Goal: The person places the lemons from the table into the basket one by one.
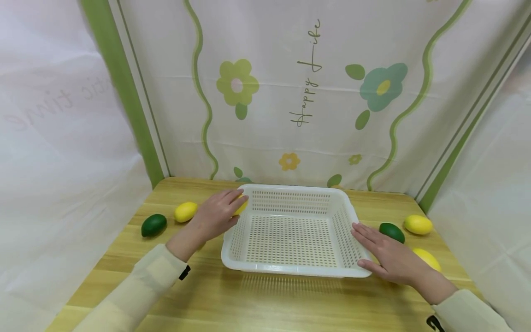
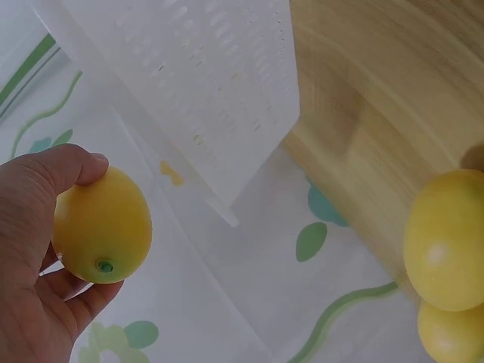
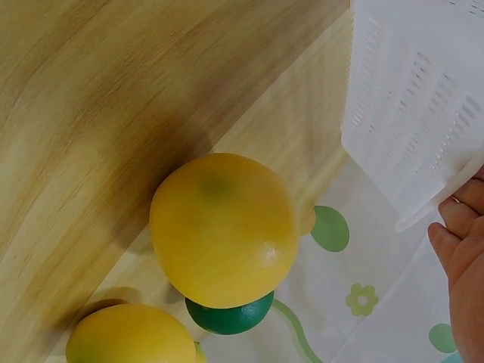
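My left hand (image 1: 217,213) holds a yellow lemon (image 2: 106,227) beside the left rim of a white perforated plastic basket (image 1: 296,268). The thumb lies along one side of the lemon and fingertips support the other, with its small green stem end showing in the left wrist view. In the head view the hand covers most of this lemon. Over at the basket's right side, my right hand (image 1: 392,253) rests on the rim, its fingers fairly straight and touching the edge. No fruit shows inside the basket.
Left of the basket on the wooden table (image 1: 265,306) lie a dark green fruit (image 1: 154,225) and a lemon (image 1: 185,212). Another green fruit (image 1: 392,233) and lemons (image 1: 418,224) sit at the right, one partly behind my right hand. Patterned curtains (image 1: 265,133) enclose the table.
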Available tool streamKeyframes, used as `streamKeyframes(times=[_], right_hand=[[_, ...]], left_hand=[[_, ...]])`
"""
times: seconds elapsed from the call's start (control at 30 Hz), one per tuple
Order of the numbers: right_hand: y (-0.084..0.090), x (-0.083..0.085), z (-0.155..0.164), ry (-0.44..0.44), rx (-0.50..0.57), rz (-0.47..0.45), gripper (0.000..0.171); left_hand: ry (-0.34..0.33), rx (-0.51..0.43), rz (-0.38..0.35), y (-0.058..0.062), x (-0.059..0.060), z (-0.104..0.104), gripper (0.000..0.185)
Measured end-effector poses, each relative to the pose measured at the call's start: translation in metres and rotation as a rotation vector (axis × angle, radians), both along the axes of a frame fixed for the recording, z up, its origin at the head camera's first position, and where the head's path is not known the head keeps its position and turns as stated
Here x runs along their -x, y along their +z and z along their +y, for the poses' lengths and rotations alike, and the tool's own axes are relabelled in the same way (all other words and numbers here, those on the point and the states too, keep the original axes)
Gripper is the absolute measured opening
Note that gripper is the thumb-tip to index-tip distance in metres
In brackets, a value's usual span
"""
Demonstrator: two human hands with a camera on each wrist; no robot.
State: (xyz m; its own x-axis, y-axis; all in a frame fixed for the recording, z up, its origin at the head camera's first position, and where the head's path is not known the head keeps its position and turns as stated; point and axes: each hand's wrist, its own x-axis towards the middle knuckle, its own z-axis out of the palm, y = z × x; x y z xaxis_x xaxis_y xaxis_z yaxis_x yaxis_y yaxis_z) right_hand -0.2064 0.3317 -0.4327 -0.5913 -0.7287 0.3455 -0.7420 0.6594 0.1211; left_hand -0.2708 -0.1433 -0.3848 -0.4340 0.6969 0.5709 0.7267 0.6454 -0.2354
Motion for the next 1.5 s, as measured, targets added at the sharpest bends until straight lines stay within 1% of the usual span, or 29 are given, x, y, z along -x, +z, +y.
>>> streamKeyframes(times=[0.13,0.33,0.67,1.07,1.33,1.5], right_hand=[[0.001,-0.001,-0.001,-0.006,0.000,-0.004,0.069],[0.001,0.000,-0.001,-0.005,-0.001,0.001,0.069],[0.000,0.000,-0.001,-0.002,-0.004,0.003,0.069],[-0.001,0.001,0.000,0.001,0.000,0.009,0.069],[-0.002,0.001,0.000,-0.013,-0.012,-0.001,0.069],[-0.001,0.001,0.000,-0.013,-0.012,0.001,0.069]], left_hand=[[-0.008,0.010,0.007,0.001,0.003,0.006,0.055],[-0.025,0.028,-0.004,0.000,0.007,0.014,0.055],[-0.072,0.028,-0.015,-0.006,0.014,0.024,0.054],[-0.084,0.068,-0.070,-0.009,0.019,0.037,0.052],[-0.129,0.046,-0.069,-0.015,0.024,0.044,0.050],[-0.138,0.049,-0.088,-0.019,0.027,0.050,0.050]])
